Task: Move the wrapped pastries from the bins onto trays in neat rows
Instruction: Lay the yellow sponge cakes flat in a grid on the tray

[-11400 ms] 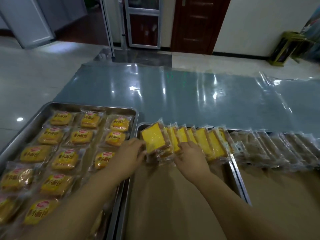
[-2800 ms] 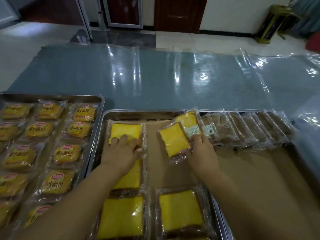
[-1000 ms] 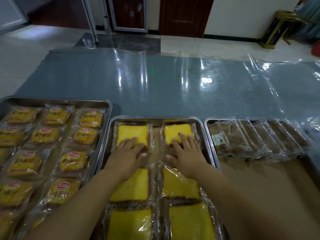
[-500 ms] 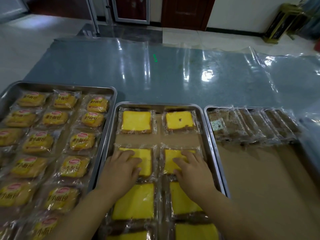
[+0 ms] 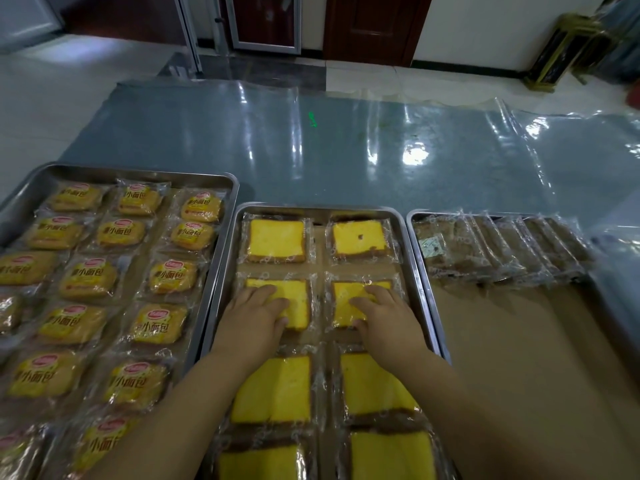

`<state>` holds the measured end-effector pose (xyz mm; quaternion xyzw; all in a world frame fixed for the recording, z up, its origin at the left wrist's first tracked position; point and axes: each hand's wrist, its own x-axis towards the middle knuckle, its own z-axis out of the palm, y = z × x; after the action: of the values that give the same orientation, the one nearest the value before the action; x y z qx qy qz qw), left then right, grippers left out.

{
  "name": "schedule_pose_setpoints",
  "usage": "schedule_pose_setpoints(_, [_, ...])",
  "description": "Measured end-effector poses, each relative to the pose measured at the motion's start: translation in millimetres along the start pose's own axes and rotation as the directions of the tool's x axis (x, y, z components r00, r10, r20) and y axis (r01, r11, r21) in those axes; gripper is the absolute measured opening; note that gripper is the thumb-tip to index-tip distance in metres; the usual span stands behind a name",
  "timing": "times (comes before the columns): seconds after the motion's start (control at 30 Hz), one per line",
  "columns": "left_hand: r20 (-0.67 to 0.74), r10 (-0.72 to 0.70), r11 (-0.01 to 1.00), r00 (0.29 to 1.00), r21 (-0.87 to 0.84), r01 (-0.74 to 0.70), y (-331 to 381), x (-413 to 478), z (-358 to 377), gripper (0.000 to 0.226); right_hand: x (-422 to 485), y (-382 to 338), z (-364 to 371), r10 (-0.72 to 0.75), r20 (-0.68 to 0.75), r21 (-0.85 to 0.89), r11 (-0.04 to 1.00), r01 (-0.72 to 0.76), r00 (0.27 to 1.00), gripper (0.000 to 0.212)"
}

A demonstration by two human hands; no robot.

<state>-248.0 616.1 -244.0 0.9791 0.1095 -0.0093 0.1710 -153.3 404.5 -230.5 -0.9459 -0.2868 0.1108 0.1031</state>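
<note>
Middle tray (image 5: 322, 206): wrapped cake slices (image 5: 277, 240), two columns. Second row from its far rim is pressed by left hand (image 5: 256, 317) and right hand (image 5: 384, 315), fingers flat; gaps should be evened gently.

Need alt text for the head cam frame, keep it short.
The left hand and right hand press flat on two wrapped yellow cake slices in the middle tray, which holds two columns of them. A left tray holds wrapped buns; a right tray holds overlapping brown pastries.
</note>
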Motion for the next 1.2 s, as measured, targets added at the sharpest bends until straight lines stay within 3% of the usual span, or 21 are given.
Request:
schedule_pose_setpoints(0.23, [-0.058,0.004,0.991,0.998,-0.134,-0.011,9.6,-33.4,-12.9,0.036,-43.3,-2.1,-9.1,-0.054,-0.130,0.120,0.990,0.069,0.990,0.032])
schedule_pose_setpoints(0.37, [-0.084,0.055,0.988,0.995,-0.142,-0.067,13.6,-66.8,-13.6,0.031,-78.2,-4.6,-3.0,-0.138,-0.134,0.072,0.986,0.149,0.981,0.031])
schedule_pose_setpoints(0.43, [-0.089,0.078,0.988,0.993,-0.129,-0.089,15.4,-81.9,-9.4,0.031,-93.2,-4.9,5.1,-0.108,-0.078,0.058,0.992,0.113,0.991,0.034])
schedule_pose_setpoints(0.6, [0.084,0.039,0.999,0.996,0.003,-0.039,18.2,-104.4,6.1,0.046,-106.4,-3.8,22.8,-0.032,0.052,-0.029,0.999,0.033,0.998,0.041])
schedule_pose_setpoints(0.9, [0.108,0.014,1.000,0.994,0.021,-0.016,23.5,-96.5,3.1,0.051,-95.7,-7.1,18.1,-0.028,0.018,0.012,1.000,0.027,0.999,0.043])
schedule_pose_setpoints(1.2, [0.074,0.134,0.988,0.988,-0.083,-0.128,31.1,-147.2,-0.8,0.040,-158.1,-6.5,19.0,-0.012,-0.143,0.067,0.998,0.022,0.990,0.032])
